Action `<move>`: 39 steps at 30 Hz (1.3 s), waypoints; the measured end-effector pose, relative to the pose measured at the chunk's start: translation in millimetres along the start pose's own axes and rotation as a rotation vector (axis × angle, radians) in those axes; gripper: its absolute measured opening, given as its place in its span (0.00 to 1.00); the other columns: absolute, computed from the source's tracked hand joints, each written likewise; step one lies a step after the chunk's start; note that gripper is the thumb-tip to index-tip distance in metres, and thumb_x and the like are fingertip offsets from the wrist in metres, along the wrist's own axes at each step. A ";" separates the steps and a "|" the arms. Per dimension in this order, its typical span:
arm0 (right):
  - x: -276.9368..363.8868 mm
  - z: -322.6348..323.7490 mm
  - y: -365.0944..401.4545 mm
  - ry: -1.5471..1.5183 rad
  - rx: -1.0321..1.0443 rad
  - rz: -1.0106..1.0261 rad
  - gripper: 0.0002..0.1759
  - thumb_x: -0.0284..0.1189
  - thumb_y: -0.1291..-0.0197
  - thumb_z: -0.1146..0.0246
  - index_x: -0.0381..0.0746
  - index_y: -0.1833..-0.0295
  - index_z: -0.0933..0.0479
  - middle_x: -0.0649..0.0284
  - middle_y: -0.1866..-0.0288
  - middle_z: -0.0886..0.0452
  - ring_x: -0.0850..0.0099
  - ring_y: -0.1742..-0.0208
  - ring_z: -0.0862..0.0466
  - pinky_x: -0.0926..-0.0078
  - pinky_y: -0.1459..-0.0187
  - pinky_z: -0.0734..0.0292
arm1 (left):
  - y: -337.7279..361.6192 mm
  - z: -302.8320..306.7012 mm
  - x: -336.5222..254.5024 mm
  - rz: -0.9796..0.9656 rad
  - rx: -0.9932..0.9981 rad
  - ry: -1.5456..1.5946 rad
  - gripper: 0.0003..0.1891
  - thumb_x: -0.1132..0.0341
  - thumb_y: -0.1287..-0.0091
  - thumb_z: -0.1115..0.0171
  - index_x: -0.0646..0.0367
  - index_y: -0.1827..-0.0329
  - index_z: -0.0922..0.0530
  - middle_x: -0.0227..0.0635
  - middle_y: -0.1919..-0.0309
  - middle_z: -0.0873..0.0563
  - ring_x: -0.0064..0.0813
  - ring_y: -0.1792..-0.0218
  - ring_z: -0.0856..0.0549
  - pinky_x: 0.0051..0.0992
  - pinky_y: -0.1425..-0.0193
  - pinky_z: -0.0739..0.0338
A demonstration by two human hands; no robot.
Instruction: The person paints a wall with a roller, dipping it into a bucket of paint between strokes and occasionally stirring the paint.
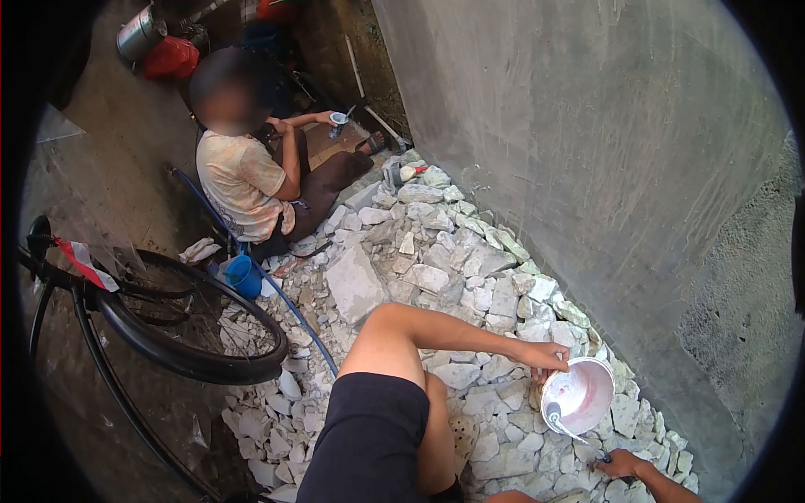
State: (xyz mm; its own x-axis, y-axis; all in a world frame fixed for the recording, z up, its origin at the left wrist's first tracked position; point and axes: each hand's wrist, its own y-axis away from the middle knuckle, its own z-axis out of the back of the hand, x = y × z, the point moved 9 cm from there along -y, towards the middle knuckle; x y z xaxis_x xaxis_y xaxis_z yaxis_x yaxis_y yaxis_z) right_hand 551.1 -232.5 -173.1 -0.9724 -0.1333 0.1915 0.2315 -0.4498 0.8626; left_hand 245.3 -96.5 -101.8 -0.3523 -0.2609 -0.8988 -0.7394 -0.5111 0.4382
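My left hand (pixel 545 356) is closed on the upper left rim of a white bucket (pixel 600 374), which is tilted so that I see inside. Its inner wall is stained pinkish, and whitish residue coats the bottom. My right hand (pixel 622 464), at the lower right, grips the dark handle of a small paint roller (pixel 572 431). The roller's bent metal frame crosses the near rim, with its grey head inside the bucket. Broken white stones (pixel 503 394) lie under and around the bucket. How the left fingers sit behind the rim is partly hidden.
A grey plastered wall (pixel 587 168) rises along the right. Another person (pixel 251 176) sits on the rubble ahead, holding a small white cup (pixel 339 118). A black bicycle wheel (pixel 193 352), a blue bucket (pixel 243 277) and a blue hose (pixel 298 314) are on the left.
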 end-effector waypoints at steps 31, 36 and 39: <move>-1.7 -3.9 -0.5 0.007 0.054 -0.033 0.37 0.59 0.45 0.43 0.31 0.57 0.19 0.43 0.58 0.17 0.50 0.55 0.17 0.61 0.51 0.24 | 0.3 -0.9 -0.3 0.013 0.000 0.012 0.17 0.54 0.32 0.43 0.56 0.53 0.34 0.35 0.70 0.17 0.23 0.74 0.17 0.22 0.74 0.23; -7.0 -4.6 -5.6 -0.010 0.001 -0.009 0.32 0.58 0.45 0.41 0.36 0.67 0.18 0.56 0.72 0.16 0.60 0.66 0.16 0.65 0.59 0.23 | 1.2 -1.1 -2.0 0.009 0.000 0.002 0.17 0.54 0.32 0.44 0.56 0.53 0.34 0.34 0.71 0.17 0.23 0.75 0.17 0.22 0.75 0.23; -9.3 -5.6 -6.6 -0.006 0.017 -0.031 0.32 0.58 0.45 0.41 0.36 0.67 0.18 0.57 0.72 0.16 0.62 0.67 0.16 0.65 0.59 0.23 | 1.6 -1.2 -2.4 0.007 0.001 0.006 0.17 0.54 0.32 0.43 0.57 0.53 0.34 0.34 0.71 0.17 0.23 0.75 0.17 0.22 0.75 0.23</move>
State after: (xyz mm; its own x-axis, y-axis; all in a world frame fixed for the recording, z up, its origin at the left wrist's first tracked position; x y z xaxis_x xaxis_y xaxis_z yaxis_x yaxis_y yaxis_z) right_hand 558.8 -233.3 -183.1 -0.9793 -0.1140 0.1673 0.2007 -0.4385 0.8760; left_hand 245.6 -97.7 -98.9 -0.3537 -0.2692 -0.8958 -0.7379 -0.5083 0.4441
